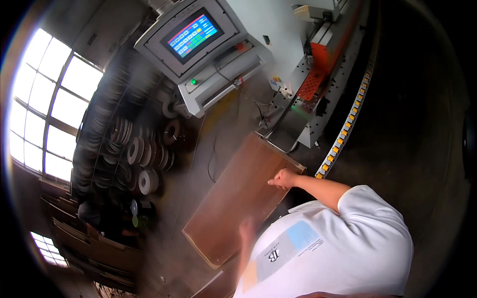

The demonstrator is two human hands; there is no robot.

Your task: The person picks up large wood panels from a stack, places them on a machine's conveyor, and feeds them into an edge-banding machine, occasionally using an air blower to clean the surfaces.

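Observation:
A long brown wood-look panel (233, 198) lies slantwise in front of me, its far end at the machine bed. My right hand (284, 179) is over the panel, close to its far right corner. Its fingers are curled with the thumb side toward the panel's middle; whatever may be inside them is hidden. Beside the panel's near right edge is my left hand (246, 231), smeared by motion. I cannot tell whether it touches the panel or how its fingers are set.
Ahead stands a grey machine with a lit control screen (194, 35) and an orange perforated guard (314, 82). A curved track with yellow blocks (343, 134) runs along the right. Rolls of edging strip (149, 149) fill a rack at left, by a window (49, 99). A dark cable (213, 159) lies on the floor.

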